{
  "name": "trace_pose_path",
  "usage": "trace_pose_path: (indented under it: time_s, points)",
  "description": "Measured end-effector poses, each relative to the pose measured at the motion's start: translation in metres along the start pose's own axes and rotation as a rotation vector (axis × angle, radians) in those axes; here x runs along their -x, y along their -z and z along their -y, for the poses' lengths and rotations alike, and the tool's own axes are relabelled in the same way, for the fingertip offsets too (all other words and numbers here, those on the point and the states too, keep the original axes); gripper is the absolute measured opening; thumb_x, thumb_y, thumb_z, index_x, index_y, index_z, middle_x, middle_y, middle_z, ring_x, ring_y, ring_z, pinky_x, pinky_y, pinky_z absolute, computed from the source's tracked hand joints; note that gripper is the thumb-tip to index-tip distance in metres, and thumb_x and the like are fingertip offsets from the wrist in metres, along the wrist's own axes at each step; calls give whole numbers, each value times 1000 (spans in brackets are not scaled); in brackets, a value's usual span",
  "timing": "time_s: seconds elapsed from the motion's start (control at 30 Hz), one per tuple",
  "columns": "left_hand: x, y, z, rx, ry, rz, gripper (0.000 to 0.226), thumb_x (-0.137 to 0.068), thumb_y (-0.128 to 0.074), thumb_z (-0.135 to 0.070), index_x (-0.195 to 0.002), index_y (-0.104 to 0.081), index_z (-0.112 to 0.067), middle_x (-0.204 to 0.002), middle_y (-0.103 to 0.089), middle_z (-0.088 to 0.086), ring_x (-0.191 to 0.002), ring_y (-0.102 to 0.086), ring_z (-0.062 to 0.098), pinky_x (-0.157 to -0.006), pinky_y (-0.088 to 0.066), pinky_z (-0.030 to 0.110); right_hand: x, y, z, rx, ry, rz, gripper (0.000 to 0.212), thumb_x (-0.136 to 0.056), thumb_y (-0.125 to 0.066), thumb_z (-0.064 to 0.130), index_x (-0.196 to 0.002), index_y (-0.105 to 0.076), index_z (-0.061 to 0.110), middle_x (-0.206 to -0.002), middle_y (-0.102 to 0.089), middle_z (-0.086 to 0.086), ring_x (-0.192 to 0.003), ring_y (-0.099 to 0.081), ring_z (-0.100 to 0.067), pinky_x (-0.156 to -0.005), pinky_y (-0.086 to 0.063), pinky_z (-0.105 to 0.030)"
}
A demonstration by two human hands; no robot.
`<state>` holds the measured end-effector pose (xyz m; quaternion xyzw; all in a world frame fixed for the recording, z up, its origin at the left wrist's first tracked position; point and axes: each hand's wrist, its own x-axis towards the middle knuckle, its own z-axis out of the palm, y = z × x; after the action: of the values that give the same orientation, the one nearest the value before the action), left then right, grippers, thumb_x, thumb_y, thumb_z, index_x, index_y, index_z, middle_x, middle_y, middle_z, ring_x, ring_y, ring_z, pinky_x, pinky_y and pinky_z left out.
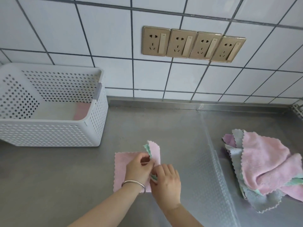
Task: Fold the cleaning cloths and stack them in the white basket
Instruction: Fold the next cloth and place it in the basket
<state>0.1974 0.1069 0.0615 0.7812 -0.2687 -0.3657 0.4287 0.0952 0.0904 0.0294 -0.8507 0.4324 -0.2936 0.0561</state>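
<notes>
White basket (91,128) sits left of the pink cloth (121,171) on the counter; unfolded pile (262,164) lies well right. Left hand (139,167) and right hand (167,179) both pinch the cloth's raised edge.

You have one white basket (54,125), with one pink folded cloth (82,111) showing inside it. One pink cloth (121,169) lies under your two hands. One heap of cloths (262,169) sits apart (its number cannot be told). Four wall sockets (193,44).
</notes>
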Motion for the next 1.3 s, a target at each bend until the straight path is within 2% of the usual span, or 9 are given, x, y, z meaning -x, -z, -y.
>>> trace_pose_path:
  time_s: [0.1, 0.2, 0.37, 0.53, 0.67, 0.73, 0.93, 1.17, 1.3]
  points:
    - [-7, 12, 11, -134, 76, -56, 27, -86, -59, -23, -63, -45, -17, -56, -47, -4, -55, -40, 12, -50, -33, 14, 6, -11, 10, -72, 175, 4, 15, -59, -52, 10, -67, -44, 20, -62, -45, 3, -62, -33, -18, -55, -22, -25]
    - [-14, 23, 21, -183, 178, -113, 33, -92, -51, -23, -62, -44, -11, -56, -44, 3, -63, -40, 23, -56, -25, 27, 12, -21, 15, -172, 330, 39, 18, -62, -58, 15, -75, -47, 20, -81, -43, 5, -71, -39, -16, -63, -25, -23]
    - [-24, 40, 42, -103, 278, -79, 28, -95, -44, -21, -110, -60, -4, -106, -62, 20, -87, -52, 27, -73, -36, 27, 28, -44, 4, -13, 204, 321, 63, -60, -47, 28, -123, -45, 21, -132, -41, 0, -116, -43, -15, -90, -34, -27]
    - [-42, 47, 66, -271, 279, -45, 38, -97, -39, -21, -131, -50, -8, -119, -60, 22, -105, -56, 34, -85, -41, 31, 37, -55, -15, 132, 156, 611, 98, -34, -71, 25, -129, -45, 25, -140, -37, -1, -141, -17, -24, -105, -25, -34]
    - [-45, 46, 81, -312, 272, -129, 22, -94, -44, -20, -96, -58, -3, -100, -63, 28, -93, -58, 40, -76, -44, 35, 39, -60, -13, 112, 140, 617, 92, -58, -35, 20, -149, -18, 25, -158, 0, -2, -145, 10, -19, -106, -15, -36]
    - [-44, 45, 84, -335, 260, -171, 18, -92, -46, -21, -84, -52, -6, -95, -64, 27, -83, -56, 39, -71, -43, 35, 39, -62, -12, 110, 131, 638, 94, -57, -42, 22, -148, -19, 23, -157, 3, -1, -145, 10, -19, -101, -23, -40]
    - [-43, 44, 87, -322, 186, -220, 42, -91, -51, -23, -133, -49, -25, -117, -65, 13, -105, -59, 33, -83, -45, 32, 37, -55, -16, 150, 149, 744, 75, -55, -38, 26, -129, -45, 23, -157, 7, -2, -145, 9, -18, -108, -5, -34]
    - [-38, 39, 95, -371, -103, -383, 56, -85, -50, -15, -139, -36, -10, -129, -51, 19, -115, -45, 29, -97, -34, 36, 18, -34, -16, 152, 177, 729, 72, -63, -44, 60, -125, -48, 23, -131, -58, 1, -127, -36, -17, -107, -11, -33]
    - [-27, 25, 111, -872, -438, -24, 56, -75, -37, -31, -119, -61, -6, -124, -62, 10, -122, -37, 22, -109, -15, 32, -6, -40, -18, 224, 170, 686, 69, -76, -30, 45, -133, -48, 10, -134, -55, -4, -133, -36, -19, -112, -24, -37]
